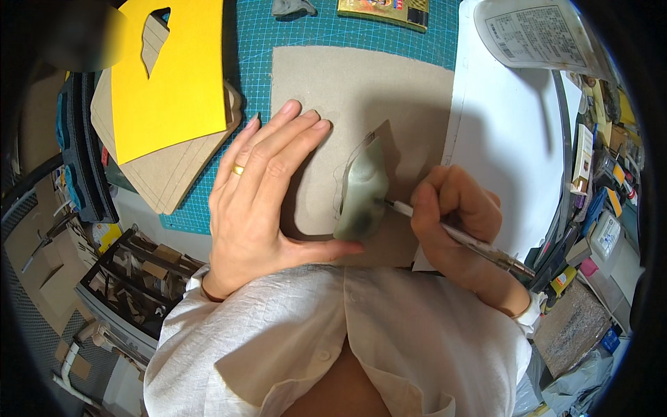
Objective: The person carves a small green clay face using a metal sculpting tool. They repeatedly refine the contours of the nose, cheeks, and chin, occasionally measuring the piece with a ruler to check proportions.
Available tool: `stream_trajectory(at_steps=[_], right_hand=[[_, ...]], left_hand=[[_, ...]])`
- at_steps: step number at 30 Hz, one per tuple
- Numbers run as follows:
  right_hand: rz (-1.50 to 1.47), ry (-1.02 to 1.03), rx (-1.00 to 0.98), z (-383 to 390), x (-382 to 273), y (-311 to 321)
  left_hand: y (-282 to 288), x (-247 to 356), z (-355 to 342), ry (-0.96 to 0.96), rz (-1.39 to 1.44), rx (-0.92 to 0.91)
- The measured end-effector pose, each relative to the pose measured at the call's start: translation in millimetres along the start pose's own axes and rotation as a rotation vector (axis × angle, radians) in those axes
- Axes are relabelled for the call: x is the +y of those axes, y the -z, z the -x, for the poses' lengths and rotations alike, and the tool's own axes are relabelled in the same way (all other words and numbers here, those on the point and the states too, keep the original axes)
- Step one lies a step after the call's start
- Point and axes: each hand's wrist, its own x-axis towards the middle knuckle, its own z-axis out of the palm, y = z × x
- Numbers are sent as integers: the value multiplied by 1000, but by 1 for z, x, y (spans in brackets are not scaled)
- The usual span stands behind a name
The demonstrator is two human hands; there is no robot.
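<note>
A grey-green, glossy carved piece (pixel 366 182) that looks like stone, pointed at its far end and darker near its lower right, lies on a sheet of grey cardboard (pixel 361 73). Thin outline strokes show on the cardboard along its left side. Flat on the cardboard, my left hand (pixel 256 184) has its fingers stretched out and wears a ring. Its thumb reaches to the near end of the piece and seems to touch it. My right hand (pixel 458 215) is closed round a pen (pixel 479 244), whose tip is at the right edge of the piece.
A green cutting mat (pixel 253 62) lies under the cardboard. At the upper left, a yellow sheet (pixel 177 90) with a cut-out rests on wooden boards (pixel 163 184). White paper (pixel 511 139) and a labelled plastic pouch (pixel 538 35) are on the right, beside crowded tools (pixel 604 215).
</note>
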Motion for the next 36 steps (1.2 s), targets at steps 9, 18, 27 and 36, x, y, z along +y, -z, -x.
stream_trajectory(at_steps=[9, 18, 27, 36], right_hand=[[14, -28, -180, 0, -6, 11], [-90, -59, 37, -1, -7, 4], [-314, -190, 47, 3, -20, 23], [-228, -206, -16, 5, -12, 20]], left_hand=[[0, 0, 0, -2, 2, 2], [0, 1, 0, -5, -5, 7], [26, -11, 6, -74, 54, -315], [19, -5, 8, -55, -83, -327]])
